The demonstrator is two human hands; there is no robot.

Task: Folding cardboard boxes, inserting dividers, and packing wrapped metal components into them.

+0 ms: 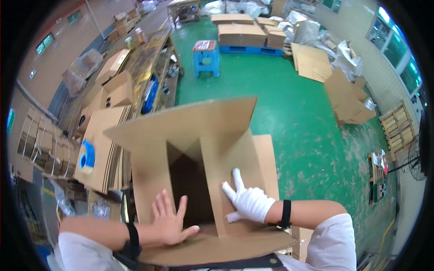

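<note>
A large brown cardboard box (181, 131) lies open in front of me, its flaps spread and its dark inside showing. My left hand (171, 219), bare, presses flat with fingers spread on the box's left flap, close to the near flap. My right hand (247, 199) wears a white glove and rests with fingers apart on the right inner flap (235, 158). Neither hand grips anything. Both wrists carry black bands.
A stack of flat cardboard sheets (106, 149) with a blue tape dispenser (87, 156) lies at my left. A long cluttered bench (144, 63) runs back left. A blue stool (206, 56), stacked cartons on a pallet (242, 34) and loose cardboard (348, 97) stand on the green floor (298, 135).
</note>
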